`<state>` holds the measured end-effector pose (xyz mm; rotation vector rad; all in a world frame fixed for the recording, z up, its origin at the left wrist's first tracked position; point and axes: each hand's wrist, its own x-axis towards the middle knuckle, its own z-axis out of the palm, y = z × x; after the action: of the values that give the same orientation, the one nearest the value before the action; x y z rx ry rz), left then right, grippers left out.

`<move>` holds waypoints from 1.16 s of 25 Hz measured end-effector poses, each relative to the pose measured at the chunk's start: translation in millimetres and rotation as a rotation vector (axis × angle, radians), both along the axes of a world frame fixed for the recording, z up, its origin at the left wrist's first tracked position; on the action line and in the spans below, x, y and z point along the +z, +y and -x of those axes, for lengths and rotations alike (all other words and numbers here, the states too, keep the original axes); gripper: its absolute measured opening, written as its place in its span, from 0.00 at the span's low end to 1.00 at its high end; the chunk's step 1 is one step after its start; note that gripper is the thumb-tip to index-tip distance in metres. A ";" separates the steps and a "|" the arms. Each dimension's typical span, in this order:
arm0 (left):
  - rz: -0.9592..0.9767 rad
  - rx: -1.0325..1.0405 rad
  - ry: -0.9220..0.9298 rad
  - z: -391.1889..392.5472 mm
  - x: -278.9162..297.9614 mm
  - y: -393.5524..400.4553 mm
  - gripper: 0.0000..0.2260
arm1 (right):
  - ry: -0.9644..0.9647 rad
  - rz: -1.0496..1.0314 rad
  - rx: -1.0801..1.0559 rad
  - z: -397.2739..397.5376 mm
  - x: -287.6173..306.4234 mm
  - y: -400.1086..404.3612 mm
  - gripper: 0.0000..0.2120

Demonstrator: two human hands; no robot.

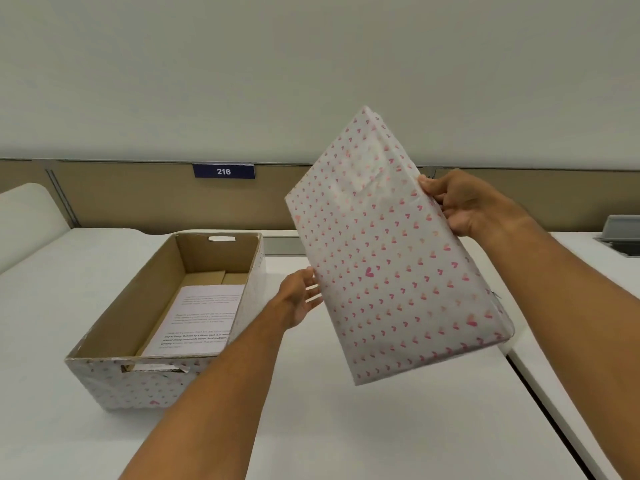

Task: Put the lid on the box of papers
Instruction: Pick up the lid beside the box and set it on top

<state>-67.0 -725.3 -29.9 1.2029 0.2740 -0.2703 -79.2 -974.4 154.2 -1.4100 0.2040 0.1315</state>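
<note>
The lid (391, 258), wrapped in white paper with small pink hearts, is held up in the air, tilted, to the right of the box. My right hand (464, 206) grips its far right edge. My left hand (303, 296) is spread at its lower left edge, fingers touching or just behind it. The open cardboard box (138, 382), covered in the same heart paper, stands on the white table at the left. A printed sheet of paper (201, 317) lies on its bottom.
The white table (346, 427) has a dark seam at the right where another table adjoins. A beige partition with a blue sign reading 216 (223, 171) runs along the back. A grey cable hatch (621, 235) sits at the far right.
</note>
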 end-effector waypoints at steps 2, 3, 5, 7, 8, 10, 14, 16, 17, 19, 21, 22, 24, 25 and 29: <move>0.046 -0.027 -0.037 0.4 3.8 -0.3 0.15 | 0.001 -0.026 -0.024 1.3 -0.2 -10.6 0.10; 0.052 -0.032 -0.049 0.1 8.1 2.8 0.14 | 0.007 -0.031 -0.043 1.7 -1.8 -16.4 0.10; 0.021 -0.039 -0.056 -0.9 19.0 14.6 0.10 | 0.017 -0.001 -0.093 1.5 -7.4 -29.3 0.10; -0.050 -0.055 -0.056 -0.3 33.1 29.9 0.06 | 0.010 0.133 -0.165 -0.2 -16.6 -40.2 0.10; -0.085 -0.063 -0.058 0.3 40.6 37.8 0.06 | 0.000 0.215 -0.201 -1.7 -21.7 -43.3 0.10; -0.151 -0.059 -0.062 2.0 54.5 55.8 0.10 | -0.004 0.308 -0.220 -5.2 -31.0 -41.2 0.08; -0.260 -0.012 -0.060 5.6 69.4 99.7 0.13 | 0.039 0.261 -0.061 -10.8 -39.7 -11.4 0.05; -0.291 0.032 -0.057 7.2 71.2 126.5 0.12 | 0.051 0.208 0.028 -14.9 -42.0 9.4 0.06; -0.302 0.055 -0.052 9.0 71.5 140.9 0.12 | 0.055 0.196 0.068 -17.0 -43.3 21.7 0.06; -0.326 0.091 -0.043 13.5 72.3 168.6 0.11 | 0.069 0.203 0.122 -20.5 -46.7 47.9 0.08; -0.353 0.120 -0.039 17.1 72.9 196.5 0.11 | 0.085 0.224 0.144 -24.1 -53.1 75.9 0.08; -0.375 0.132 -0.038 18.6 73.0 212.1 0.11 | 0.091 0.239 0.146 -26.5 -58.4 92.6 0.07; -0.436 0.146 -0.037 18.8 71.6 241.6 0.14 | 0.111 0.286 0.125 -31.0 -73.2 125.6 0.07; -0.466 0.152 -0.032 18.2 70.2 256.6 0.14 | 0.128 0.307 0.114 -32.8 -82.8 142.7 0.06; -0.549 0.132 -0.003 7.2 62.1 315.2 0.14 | 0.192 0.332 0.072 -42.0 -118.9 206.4 0.07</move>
<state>-74.2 -410.1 32.1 1.7183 0.4409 -0.0763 -37.2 -768.0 35.3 -1.7372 0.3464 0.3037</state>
